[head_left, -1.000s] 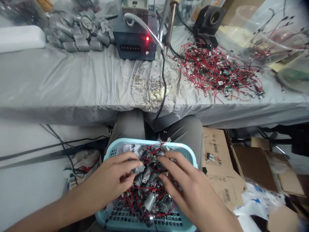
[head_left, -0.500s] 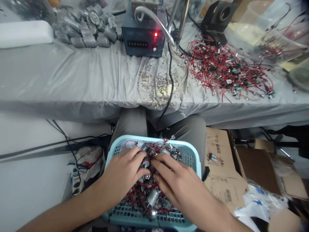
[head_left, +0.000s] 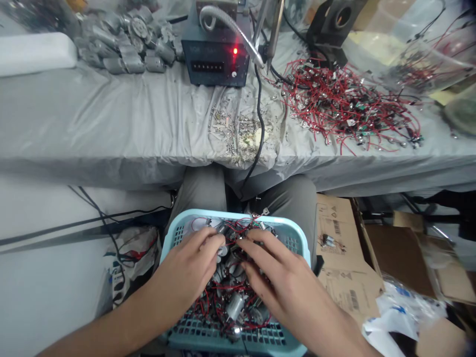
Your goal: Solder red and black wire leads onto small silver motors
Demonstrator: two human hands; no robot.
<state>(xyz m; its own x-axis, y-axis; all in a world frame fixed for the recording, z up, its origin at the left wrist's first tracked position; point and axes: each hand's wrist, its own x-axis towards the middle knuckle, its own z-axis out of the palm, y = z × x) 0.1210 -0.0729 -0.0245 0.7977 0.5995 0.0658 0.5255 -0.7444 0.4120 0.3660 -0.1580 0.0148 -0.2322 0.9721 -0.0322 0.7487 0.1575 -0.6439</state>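
Basket: a light-blue plastic basket sits on the person's grey-trousered knees, at 6 o'clock from the table.
Basket contents: silver DC motors tangled with red wires, heaped over the slotted floor.
Left hand: the left hand curves over the heap at the basket's 9 o'clock side, its fingertips against a motor; whether it grips that motor, I cannot tell.
Right hand: the right hand lies at 3 o'clock, fingers loosely bent into the tangle, with no clear grip on anything.
Table: a grey plastic sheet covers it, with solder scraps at its front edge.
Table items: a heap of bare motors lies at 11 o'clock, a soldering station with a lit red lamp at 12, and a pile of red-wired pieces at 1.
Clear tub: a clear plastic tub at 2 o'clock holds more red-wired pieces.
Floor: flattened cardboard lies at 3 o'clock.
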